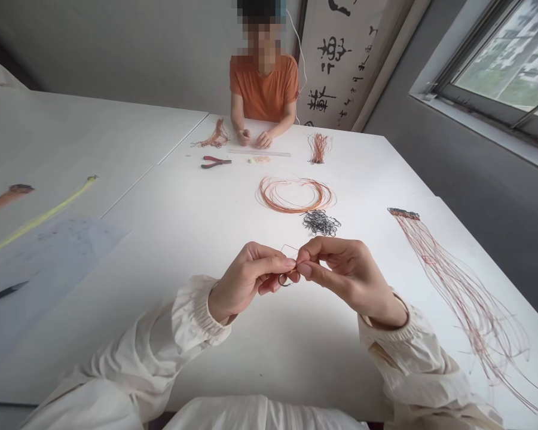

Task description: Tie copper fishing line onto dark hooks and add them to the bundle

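Above the near part of the table, my left hand [255, 270] pinches a dark fish hook [286, 283], whose curved bend shows below the fingertips. My right hand [345, 272] meets it there, thumb and forefinger pinched on thin orange fishing line [289, 246]. A small loop of that line sticks up behind the fingertips. The hook's shank and the exact wrap of line are hidden by my fingers. Just beyond my hands lies a pile of dark fish hooks [321, 223], touching a coil of orange fishing line [269, 202].
Hooks tied with long lines [448, 275] lie at right. Opposite, a person in an orange shirt [264, 89] rests both hands on the table near red-handled pliers [215, 160], a ruler [260, 153] and line bundles [318, 146]. A yellow bundle [40, 218] and a dark pen [4, 293] lie left.
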{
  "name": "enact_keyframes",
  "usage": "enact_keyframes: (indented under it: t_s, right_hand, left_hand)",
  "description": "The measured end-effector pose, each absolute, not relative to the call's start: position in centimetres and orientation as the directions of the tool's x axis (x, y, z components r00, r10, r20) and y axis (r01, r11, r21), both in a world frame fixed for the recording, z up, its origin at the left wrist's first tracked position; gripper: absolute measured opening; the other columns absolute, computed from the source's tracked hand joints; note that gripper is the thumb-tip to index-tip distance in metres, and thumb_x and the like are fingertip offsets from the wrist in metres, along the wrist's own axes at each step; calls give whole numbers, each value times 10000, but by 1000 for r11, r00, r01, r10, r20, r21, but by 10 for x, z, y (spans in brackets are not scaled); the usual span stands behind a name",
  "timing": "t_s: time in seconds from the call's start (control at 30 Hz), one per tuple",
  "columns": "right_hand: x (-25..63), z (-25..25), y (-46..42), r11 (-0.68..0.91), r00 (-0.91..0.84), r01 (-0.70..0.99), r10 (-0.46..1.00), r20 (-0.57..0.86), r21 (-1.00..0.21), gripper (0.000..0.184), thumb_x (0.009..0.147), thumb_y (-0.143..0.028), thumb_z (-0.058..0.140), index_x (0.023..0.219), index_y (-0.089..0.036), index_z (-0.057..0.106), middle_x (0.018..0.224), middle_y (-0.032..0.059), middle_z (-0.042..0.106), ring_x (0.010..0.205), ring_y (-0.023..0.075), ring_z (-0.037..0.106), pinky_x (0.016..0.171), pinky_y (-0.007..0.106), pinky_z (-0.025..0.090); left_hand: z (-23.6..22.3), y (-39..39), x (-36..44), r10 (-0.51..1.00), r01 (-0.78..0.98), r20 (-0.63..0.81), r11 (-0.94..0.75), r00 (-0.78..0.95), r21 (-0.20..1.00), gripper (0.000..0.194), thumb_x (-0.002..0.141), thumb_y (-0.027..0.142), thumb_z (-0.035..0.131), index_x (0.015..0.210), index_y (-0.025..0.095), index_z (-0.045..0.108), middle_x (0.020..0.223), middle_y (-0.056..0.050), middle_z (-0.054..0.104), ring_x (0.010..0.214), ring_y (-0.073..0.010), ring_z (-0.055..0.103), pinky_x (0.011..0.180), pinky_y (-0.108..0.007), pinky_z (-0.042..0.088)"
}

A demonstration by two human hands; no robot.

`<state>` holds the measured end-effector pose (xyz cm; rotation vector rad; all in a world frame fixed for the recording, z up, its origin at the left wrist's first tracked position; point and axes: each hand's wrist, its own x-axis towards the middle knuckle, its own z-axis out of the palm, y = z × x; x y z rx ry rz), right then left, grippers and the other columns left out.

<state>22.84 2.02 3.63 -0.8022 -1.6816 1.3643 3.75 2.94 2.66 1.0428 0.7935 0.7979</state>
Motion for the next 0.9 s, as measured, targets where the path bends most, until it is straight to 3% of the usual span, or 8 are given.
enact_keyframes:
  t_s: [0.17,0.37,0.47,0.53,0.63,0.9]
  right_hand:
    - [231,37,19,222,-505,4,842,190,-975,156,873,-315,688,896,-162,676,797,58,691,770,191,636,685,328,488]
    - [232,36,21,238,-518,8,832,199,-971,122,873,-280,690,897,-162,667,793,49,687,721,159,592,640,294,452]
    - [233,34,23,228,-518,52,839,169,-972,125,865,-280,697,873,-160,663,717,23,638,607,121,499,552,268,389]
    - [234,33,22,185,-524,50,841,132,-981,157,854,-282,706,780,-161,641,599,-21,524,523,94,374,476,253,293]
    - [235,29,20,132,-506,-31,853,129,-991,243,854,-271,701,670,-170,577,547,-45,392,505,86,281,458,258,214]
    - [241,15,17,102,-432,-218,882,189,-971,249,845,-188,699,650,-180,544,541,-48,346,531,99,296,505,276,232]
  left_hand:
    - [28,31,35,840,-165,-124,245,528,956,319,775,345,601,602,112,733,540,-73,600,470,-107,456,382,-225,231]
    - [29,33,29,813,-57,-115,179,571,982,252,763,276,682,561,126,693,470,-8,506,441,-75,395,391,-213,230]
    - [30,33,27,821,-31,-104,147,562,989,217,769,244,680,591,123,709,444,14,463,431,-63,360,399,-213,222]
    - [30,32,27,823,-43,-87,134,561,990,222,764,225,677,569,122,696,452,11,475,436,-64,369,404,-215,232]
    - [30,31,27,815,-73,-58,122,576,990,223,749,203,680,540,125,682,460,13,483,441,-66,372,415,-223,252]
    - [32,30,29,812,-71,-53,116,582,991,215,739,191,678,535,123,686,430,24,465,430,-71,368,405,-234,229]
